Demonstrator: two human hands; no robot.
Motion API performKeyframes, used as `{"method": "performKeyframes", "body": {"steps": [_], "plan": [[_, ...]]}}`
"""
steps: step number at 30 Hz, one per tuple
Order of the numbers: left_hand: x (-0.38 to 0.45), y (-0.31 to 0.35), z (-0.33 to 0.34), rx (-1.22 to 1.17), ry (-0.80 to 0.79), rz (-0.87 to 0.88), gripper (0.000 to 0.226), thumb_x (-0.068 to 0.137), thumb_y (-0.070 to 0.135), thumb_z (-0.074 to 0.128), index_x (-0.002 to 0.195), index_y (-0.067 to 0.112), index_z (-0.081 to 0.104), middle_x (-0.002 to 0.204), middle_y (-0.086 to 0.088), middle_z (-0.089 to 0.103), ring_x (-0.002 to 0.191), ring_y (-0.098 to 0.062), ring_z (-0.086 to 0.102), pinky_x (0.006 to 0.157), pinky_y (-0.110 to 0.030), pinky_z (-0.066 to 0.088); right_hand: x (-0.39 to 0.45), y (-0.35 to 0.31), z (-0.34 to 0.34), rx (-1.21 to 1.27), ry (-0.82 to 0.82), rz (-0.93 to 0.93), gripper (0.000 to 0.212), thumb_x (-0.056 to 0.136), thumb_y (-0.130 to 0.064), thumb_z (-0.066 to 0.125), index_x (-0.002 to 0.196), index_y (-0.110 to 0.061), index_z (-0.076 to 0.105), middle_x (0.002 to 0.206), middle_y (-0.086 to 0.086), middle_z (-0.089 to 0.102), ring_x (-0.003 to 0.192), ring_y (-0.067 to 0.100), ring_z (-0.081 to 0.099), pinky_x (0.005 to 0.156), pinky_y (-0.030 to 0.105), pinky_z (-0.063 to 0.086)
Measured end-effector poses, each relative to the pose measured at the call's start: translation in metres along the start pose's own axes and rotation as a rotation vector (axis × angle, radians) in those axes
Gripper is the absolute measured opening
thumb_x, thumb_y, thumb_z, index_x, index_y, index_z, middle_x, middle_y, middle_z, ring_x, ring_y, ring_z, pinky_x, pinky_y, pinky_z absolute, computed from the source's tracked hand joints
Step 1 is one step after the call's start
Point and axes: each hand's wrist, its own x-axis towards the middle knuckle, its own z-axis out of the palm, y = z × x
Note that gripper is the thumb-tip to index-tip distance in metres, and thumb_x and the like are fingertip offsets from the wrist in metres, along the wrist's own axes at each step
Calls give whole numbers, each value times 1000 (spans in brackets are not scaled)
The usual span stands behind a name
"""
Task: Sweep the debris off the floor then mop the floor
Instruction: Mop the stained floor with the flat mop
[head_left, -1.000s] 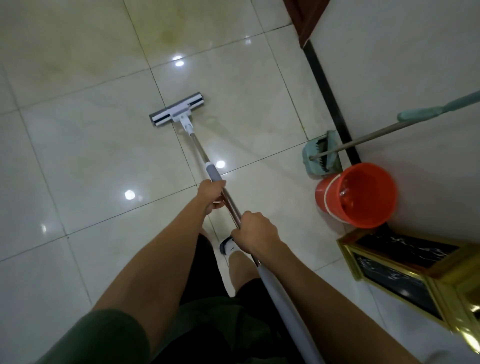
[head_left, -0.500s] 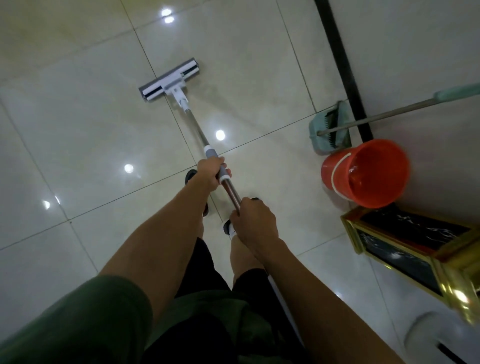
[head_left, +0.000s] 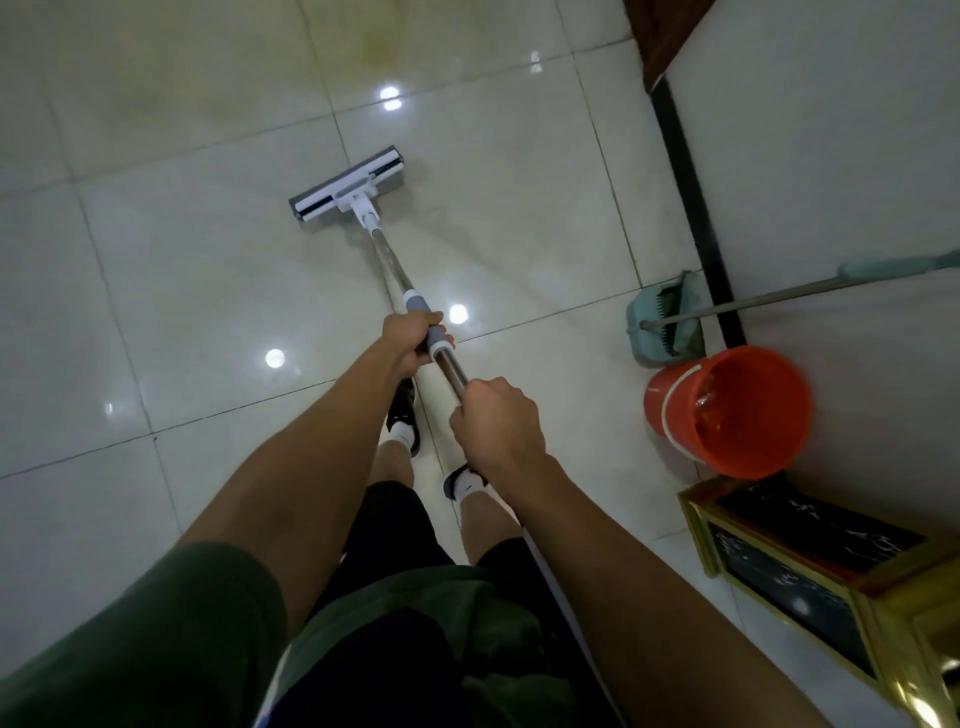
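i read the sweeping as done, since the dustpan (head_left: 667, 325) leans by the orange bucket (head_left: 727, 410), and mopping as underway: my left hand (head_left: 410, 340) wraps the mop (head_left: 347, 187) at its grey grip, my right hand (head_left: 493, 421) clasps the pole nearer me, head flat on the floor (head_left: 156, 270) well left of the bucket.

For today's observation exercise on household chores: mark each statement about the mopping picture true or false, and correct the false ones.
1. Both hands hold the mop handle. True: the left hand grips the grey sleeve, the right hand the metal shaft.
2. The mop head is lifted off the floor. False: it lies flat on the tiles.
3. The orange bucket stands by the wall, next to the dustpan. True.
4. The dustpan is red. False: it is pale green.
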Motion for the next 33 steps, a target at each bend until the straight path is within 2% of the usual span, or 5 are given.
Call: {"method": "performKeyframes", "body": {"steps": [4,7,13,20,33], "plan": [[-13,26,-29,-57,20,58,41,93,1,67,128,-9,49,87,-18,61,66,-28,63,55,-41,61,5,-23,-15,-50,6,-94,15,96,-16,55,101,-6,65,77,5,52,61,23,51,55,29,36],[-19,47,-56,-88,44,95,36,92,1,67,122,-9,50,90,-18,63,68,-29,66,59,-42,61,14,-48,-25,-82,-3,-150,19,96,-17,52,102,-5,65,79,5,52,61,24,49,53,28,32],[-19,100,-117,-214,75,158,43,93,-2,65,131,-13,47,99,-21,58,72,-30,64,81,-50,59,44,-111,-47,-168,-29,-256,21,96,-16,51,106,-4,65,83,8,57,64,26,51,57,31,37],[-10,159,-194,-296,113,203,46,95,0,63,134,-14,44,104,-22,57,75,-31,64,93,-54,55,83,-203,-57,-228,-43,-355,21,95,-16,49,104,-5,64,83,7,54,65,27,53,57,31,38],[34,277,-255,-363,215,168,44,93,-3,64,131,-16,45,104,-24,57,77,-34,62,92,-57,54,188,-311,-95,-325,-107,-449,18,94,-15,48,101,-7,63,79,8,51,64,29,50,58,32,37]]}}
